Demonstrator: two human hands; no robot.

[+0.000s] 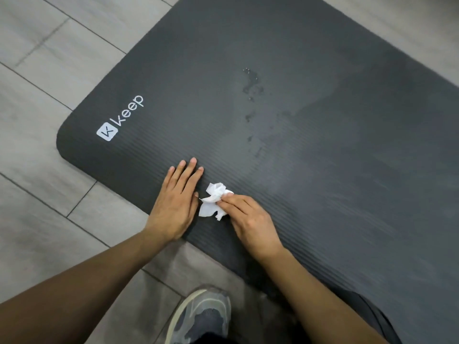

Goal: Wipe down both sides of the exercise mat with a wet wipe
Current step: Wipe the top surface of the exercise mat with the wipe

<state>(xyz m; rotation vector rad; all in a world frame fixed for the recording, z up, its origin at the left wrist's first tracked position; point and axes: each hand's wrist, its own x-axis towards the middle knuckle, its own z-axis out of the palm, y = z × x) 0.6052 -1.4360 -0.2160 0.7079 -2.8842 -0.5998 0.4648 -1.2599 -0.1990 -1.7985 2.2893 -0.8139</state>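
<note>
From my feed the mat [323, 170] is charcoal grey with fine ribbed lines, white logo [119, 119] at 9 o'clock, darker blotches [250, 88] near 12. The wipe [212, 202] is white, floor [37, 95] pale grey wood-grain planks, shoe [201, 316] at 6 grey-blue.

One exercise mat [298, 145] is counted, spread under and beyond both hands. One wet wipe [213, 202] is counted, white and crumpled, between the hands and pinched by the right one. Two hands are counted: one left hand [173, 204], laid flat, and one right hand [250, 219]. One shoe [201, 316] is seen below the hands, between the forearms. One white logo [119, 119] is printed on the mat, up and left of the left hand. Several wet spots [250, 85] are noted above the right hand; the exact number cannot be told. One tiled floor [49, 70] is seen left of the hands.
</note>
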